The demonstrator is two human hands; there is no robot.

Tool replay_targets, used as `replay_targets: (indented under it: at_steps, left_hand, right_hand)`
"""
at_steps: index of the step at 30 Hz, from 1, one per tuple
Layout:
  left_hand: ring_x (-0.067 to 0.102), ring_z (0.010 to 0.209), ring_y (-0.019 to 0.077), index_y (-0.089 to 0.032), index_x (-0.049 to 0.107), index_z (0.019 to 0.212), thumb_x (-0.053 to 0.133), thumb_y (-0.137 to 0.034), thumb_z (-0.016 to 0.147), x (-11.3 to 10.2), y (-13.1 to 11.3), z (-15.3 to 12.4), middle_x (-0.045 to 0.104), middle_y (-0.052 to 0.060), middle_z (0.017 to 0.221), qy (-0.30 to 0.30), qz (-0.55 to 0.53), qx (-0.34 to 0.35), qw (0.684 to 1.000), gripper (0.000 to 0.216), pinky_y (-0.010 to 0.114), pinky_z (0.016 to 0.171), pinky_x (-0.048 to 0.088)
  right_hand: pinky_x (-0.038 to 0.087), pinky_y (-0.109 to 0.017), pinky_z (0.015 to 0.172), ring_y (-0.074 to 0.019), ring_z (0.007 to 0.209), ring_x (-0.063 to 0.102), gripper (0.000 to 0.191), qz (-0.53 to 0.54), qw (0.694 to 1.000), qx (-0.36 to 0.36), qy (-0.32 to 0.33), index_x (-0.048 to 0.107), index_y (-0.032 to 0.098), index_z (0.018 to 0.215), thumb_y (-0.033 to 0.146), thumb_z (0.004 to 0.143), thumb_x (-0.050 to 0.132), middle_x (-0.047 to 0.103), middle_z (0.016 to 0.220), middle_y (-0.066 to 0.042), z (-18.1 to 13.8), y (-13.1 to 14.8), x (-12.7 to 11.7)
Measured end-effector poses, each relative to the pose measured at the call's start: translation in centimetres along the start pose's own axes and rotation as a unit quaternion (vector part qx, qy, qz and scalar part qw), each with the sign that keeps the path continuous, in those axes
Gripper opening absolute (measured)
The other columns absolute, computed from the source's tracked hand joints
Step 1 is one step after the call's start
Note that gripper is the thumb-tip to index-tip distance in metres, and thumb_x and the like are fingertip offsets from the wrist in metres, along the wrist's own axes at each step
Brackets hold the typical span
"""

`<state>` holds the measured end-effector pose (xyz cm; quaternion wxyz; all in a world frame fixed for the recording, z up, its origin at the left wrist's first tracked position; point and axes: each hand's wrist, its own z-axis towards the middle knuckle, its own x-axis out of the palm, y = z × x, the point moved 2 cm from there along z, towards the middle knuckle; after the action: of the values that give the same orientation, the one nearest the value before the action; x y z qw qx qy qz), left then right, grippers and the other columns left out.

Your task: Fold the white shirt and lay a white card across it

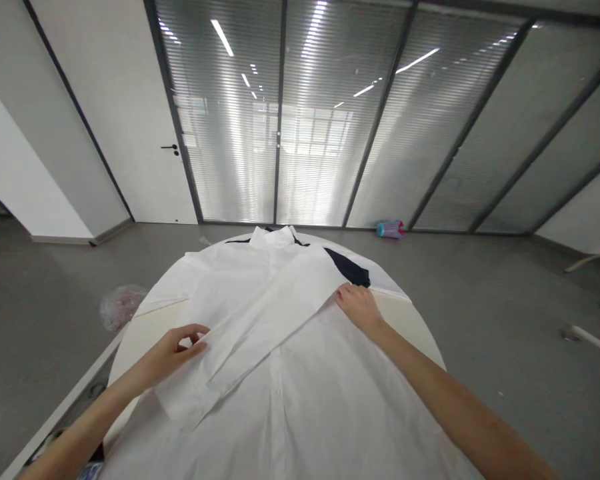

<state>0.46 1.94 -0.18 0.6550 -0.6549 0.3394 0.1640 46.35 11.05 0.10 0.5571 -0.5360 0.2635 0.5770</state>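
Note:
A white button-up shirt (pixel 280 373) lies spread on a round pale table (pixel 410 320), collar at the far side. One sleeve is folded diagonally across the shirt's front. My left hand (pixel 177 347) pinches the cuff end of that sleeve at the left. My right hand (pixel 357 303) rests flat on the shirt's right shoulder area where the sleeve folds over. A dark garment (pixel 350 267) shows beneath the shirt at the far right.
A crumpled clear plastic bag (pixel 120 305) lies on the grey floor left of the table. A blue and pink bottle (pixel 390 229) lies by the glass wall with blinds. A white door (pixel 145 133) stands at the back left.

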Motion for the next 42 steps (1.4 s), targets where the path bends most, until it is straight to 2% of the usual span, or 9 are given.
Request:
replay_targets:
  at_steps: [5,9,14,21,27,29,34,38,42]
  left_hand:
    - [0.054,0.07,0.0163,-0.019,0.06,0.126,0.058,-0.059,0.08,-0.1,-0.2,0.0,0.06,0.003,0.084,0.025,-0.01,-0.014,1.0,0.061,0.023,0.061,0.041]
    - [0.049,0.066,0.0146,-0.018,0.053,0.135,0.054,-0.059,0.083,-0.5,-0.2,-0.4,0.058,0.001,0.081,0.061,-0.005,-0.025,0.998,0.066,0.023,0.061,0.039]
    - [0.051,0.073,0.0162,-0.018,0.058,0.13,0.054,-0.055,0.085,-0.4,1.1,-0.7,0.056,0.001,0.081,0.073,0.009,-0.008,0.997,0.058,0.024,0.069,0.041]
    - [0.052,0.071,0.016,-0.018,0.059,0.128,0.058,-0.057,0.079,0.3,0.7,-1.2,0.054,0.001,0.079,0.067,0.014,-0.019,0.997,0.062,0.023,0.066,0.042]
    - [0.056,0.076,0.0167,-0.018,0.06,0.127,0.058,-0.058,0.079,0.5,1.1,-1.4,0.058,0.003,0.086,0.046,0.01,-0.021,0.999,0.062,0.025,0.073,0.047]
    - [0.056,0.075,0.0165,-0.018,0.06,0.127,0.057,-0.059,0.08,0.7,1.4,-1.4,0.058,0.003,0.086,0.046,0.005,-0.022,0.999,0.063,0.025,0.072,0.048]
    - [0.057,0.079,0.0174,-0.019,0.061,0.127,0.056,-0.059,0.081,1.2,1.5,-1.5,0.059,0.004,0.089,0.035,-0.003,-0.011,0.999,0.061,0.025,0.074,0.048]
    - [0.053,0.072,0.0155,-0.02,0.061,0.129,0.053,-0.056,0.085,1.5,1.7,-2.0,0.056,0.002,0.084,0.019,0.048,0.003,0.999,0.058,0.022,0.067,0.043]
    - [0.05,0.065,0.014,-0.022,0.06,0.13,0.05,-0.052,0.088,0.7,1.6,-2.2,0.054,-0.001,0.077,0.047,0.104,0.005,0.993,0.053,0.022,0.062,0.04]
  right_hand:
    - [0.033,-0.033,0.073,-0.0255,0.091,0.056,0.02,-0.054,0.995,0.063,-0.053,0.063,0.016,0.108,0.027,0.095,0.051,0.063,0.103,-0.012,-0.1,-1.2,-0.8]
    - [0.031,-0.035,0.077,-0.0261,0.095,0.054,0.018,-0.065,0.994,0.086,-0.019,0.063,0.016,0.104,0.019,0.095,0.047,0.063,0.104,-0.012,0.8,-2.5,0.4]
    - [0.031,-0.037,0.08,-0.0273,0.096,0.055,0.022,-0.035,0.992,0.122,0.009,0.064,0.015,0.101,0.024,0.096,0.045,0.064,0.103,-0.014,0.8,-3.5,1.6]
    - [0.032,-0.04,0.088,-0.0299,0.105,0.052,0.034,-0.005,0.997,0.08,0.007,0.062,0.018,0.123,0.019,0.095,0.043,0.062,0.118,-0.016,1.3,-2.7,1.2]
    - [0.042,-0.032,0.087,-0.0251,0.104,0.059,0.04,0.118,0.984,0.056,0.122,0.063,0.02,0.127,0.016,0.089,0.05,0.062,0.121,-0.012,2.9,-5.2,1.3]
    - [0.042,-0.03,0.094,-0.0231,0.112,0.058,0.042,0.172,0.977,0.051,0.115,0.063,0.019,0.127,0.015,0.088,0.049,0.06,0.128,-0.012,4.7,-5.7,0.8]
    - [0.032,-0.037,0.112,-0.027,0.139,0.038,0.054,0.176,0.98,0.086,0.027,0.04,0.01,0.149,0.033,0.1,0.035,0.039,0.153,-0.017,11.0,-2.6,0.5]
    - [0.025,-0.048,0.116,-0.0323,0.147,0.024,0.064,0.153,0.981,0.08,0.09,0.03,0.011,0.154,0.05,0.102,0.031,0.023,0.161,-0.017,13.5,1.1,3.2]
    - [0.024,-0.053,0.115,-0.0331,0.148,0.021,0.064,0.148,0.979,0.086,0.109,0.032,0.015,0.153,0.052,0.101,0.031,0.021,0.162,-0.016,13.2,1.6,5.1]
